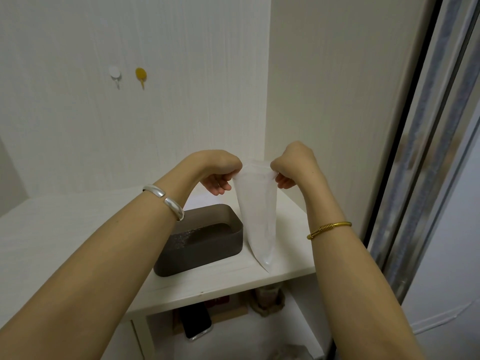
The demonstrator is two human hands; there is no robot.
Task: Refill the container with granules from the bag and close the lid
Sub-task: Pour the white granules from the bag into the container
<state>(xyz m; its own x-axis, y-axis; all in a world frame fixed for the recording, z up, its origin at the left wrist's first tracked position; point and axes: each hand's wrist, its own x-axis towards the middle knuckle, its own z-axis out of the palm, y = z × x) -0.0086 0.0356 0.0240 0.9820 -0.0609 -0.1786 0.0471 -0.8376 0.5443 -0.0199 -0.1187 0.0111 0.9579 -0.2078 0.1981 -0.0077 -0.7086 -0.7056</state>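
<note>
Head view: both arms reach forward over a white shelf [65, 229] set in a corner
Left hand [218, 172]: closed, pinching the top left corner of the bag
Right hand [292, 166]: closed, pinching the top right corner of the bag
Bag [257, 211]: thin, pale and see-through, hanging upright between the two hands, its pointed bottom just right of the box and close above the shelf; whether it touches the shelf cannot be told, and how many granules it holds is not clear
Box [202, 245]: dark brown, rounded, open on top, standing near the right end of the shelf, partly hidden by the left forearm
Granules [200, 231]: a dark layer shows inside the box, below the rim
Lid: not in view
Step in hand: by my reading, opening or spreading the mouth of the bag before a pour
Next move calls for: swinging the bag left over the open box, tipping its mouth down, keeping the stream inside the rim, then finding the lid
</note>
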